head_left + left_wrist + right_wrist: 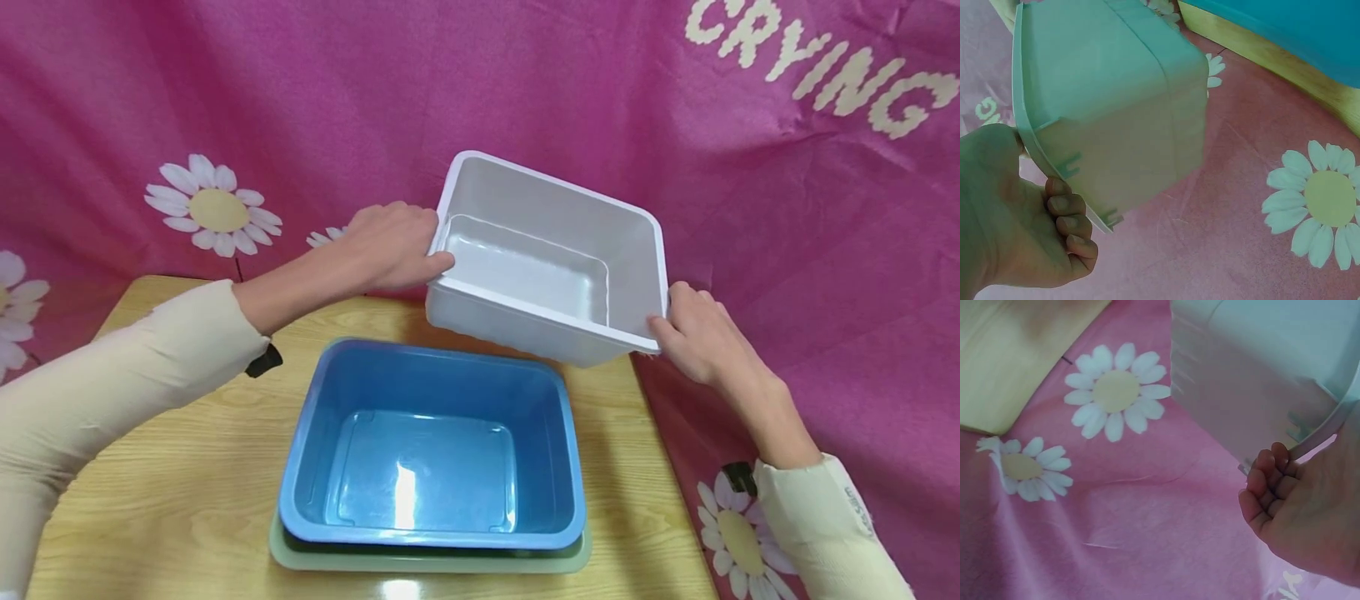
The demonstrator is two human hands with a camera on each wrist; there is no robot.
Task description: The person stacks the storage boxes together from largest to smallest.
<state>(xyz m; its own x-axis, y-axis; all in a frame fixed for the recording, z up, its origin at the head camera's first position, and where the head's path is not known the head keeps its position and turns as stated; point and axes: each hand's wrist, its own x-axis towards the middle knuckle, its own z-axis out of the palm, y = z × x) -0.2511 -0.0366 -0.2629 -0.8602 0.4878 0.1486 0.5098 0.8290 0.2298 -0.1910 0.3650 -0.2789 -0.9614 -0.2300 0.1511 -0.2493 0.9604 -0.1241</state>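
Note:
In the head view a white plastic storage bin [540,321] is held up over the back right of the table, tilted so its inside shows. My left hand [393,246] grips its left rim, thumb over the edge. My right hand [701,337] grips the right rim near the front corner. Both wrist views show fingers curled under the rim of the bin, with its outer wall [1129,119] beyond the left fingers. Nearer to me on the table sits a blue bin [431,537], nested in a pale green bin [427,560] of which mostly the front rim shows.
The wooden table [187,475] reaches back to a pink curtain [337,83] printed with white daisies and lettering. That curtain also hangs along the table's right edge, close to my right arm.

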